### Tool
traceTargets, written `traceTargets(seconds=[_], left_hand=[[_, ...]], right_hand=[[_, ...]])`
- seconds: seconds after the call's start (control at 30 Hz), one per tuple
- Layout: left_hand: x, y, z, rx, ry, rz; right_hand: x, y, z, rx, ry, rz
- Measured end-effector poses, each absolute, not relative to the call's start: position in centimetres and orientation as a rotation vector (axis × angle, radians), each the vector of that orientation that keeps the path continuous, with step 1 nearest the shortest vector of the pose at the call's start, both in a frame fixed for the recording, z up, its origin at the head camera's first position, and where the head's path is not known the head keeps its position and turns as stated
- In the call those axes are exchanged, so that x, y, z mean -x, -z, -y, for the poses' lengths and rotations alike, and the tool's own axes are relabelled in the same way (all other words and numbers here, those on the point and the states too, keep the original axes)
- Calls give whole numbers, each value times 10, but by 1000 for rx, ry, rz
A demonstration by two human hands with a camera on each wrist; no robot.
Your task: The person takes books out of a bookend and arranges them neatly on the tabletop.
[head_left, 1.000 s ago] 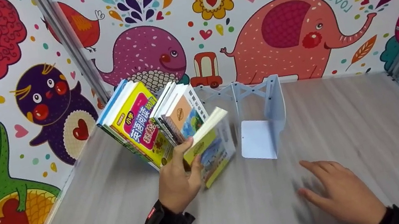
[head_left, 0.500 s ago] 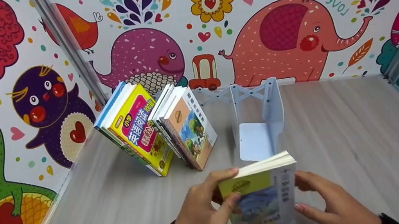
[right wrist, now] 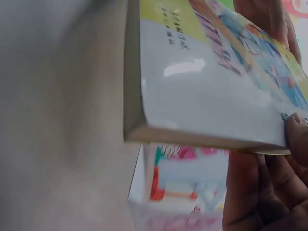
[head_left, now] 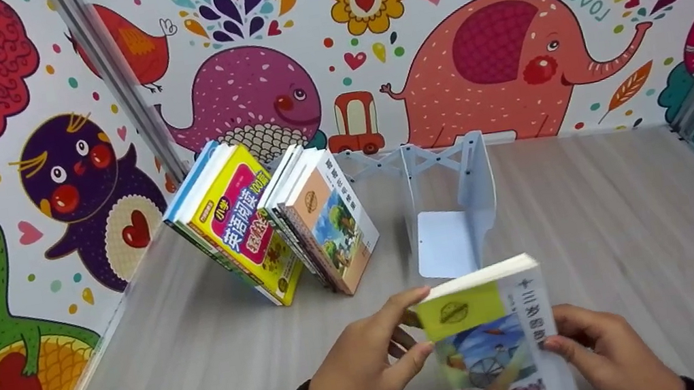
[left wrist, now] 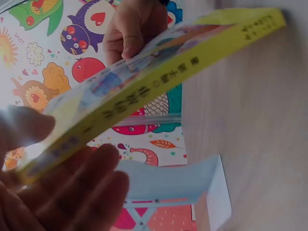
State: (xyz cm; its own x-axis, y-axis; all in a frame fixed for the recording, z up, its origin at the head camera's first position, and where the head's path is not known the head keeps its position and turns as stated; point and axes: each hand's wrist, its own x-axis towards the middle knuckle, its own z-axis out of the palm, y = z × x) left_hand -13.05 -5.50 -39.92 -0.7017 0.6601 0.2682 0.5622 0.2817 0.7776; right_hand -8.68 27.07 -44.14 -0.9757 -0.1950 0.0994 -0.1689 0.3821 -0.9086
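A paperback book with a yellow-green and white illustrated cover is held off the table near its front edge. My left hand pinches its spine side near the top, thumb on the cover. On the opposite edge, my right hand grips it between thumb and fingers. The left wrist view shows the yellow spine running past the left thumb. In the right wrist view, the white part of the cover faces up, with the right thumb on it. Behind the book stands a pale folding bookend rack.
Several books lean in the rack's left part: a yellow English reader and a peach-and-white paperback face out. The wood-grain table reaches patterned walls at the back and sides.
My left hand has drawn the yellow-green book away from the row, toward me and right. The right hand, apart from it earlier, now grips its right edge.
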Motion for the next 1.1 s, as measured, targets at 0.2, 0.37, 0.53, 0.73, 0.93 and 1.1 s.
traceTargets(seconds=[0.2, 0.37, 0.53, 0.73, 0.93, 1.1], left_hand=[[137, 403, 62, -1098, -1327, -2516], [139, 406, 64, -1104, -1277, -2566], [141, 409, 65, -1089, -1259, -2579], [142, 411, 66, -1038, -1249, -2575], [142, 412, 67, -1000, -1227, -2589], [142, 414, 67, -1010, -1215, -2619]], right_hand=[[96, 448, -314, 28, 1586, -2808], [107, 452, -348, -179, 1424, -2830], [118, 461, -370, -299, 1363, -2721], [129, 469, -379, -372, 1234, -2692], [138, 470, -380, -394, 1125, -2671], [142, 469, -380, -411, 959, -2727]])
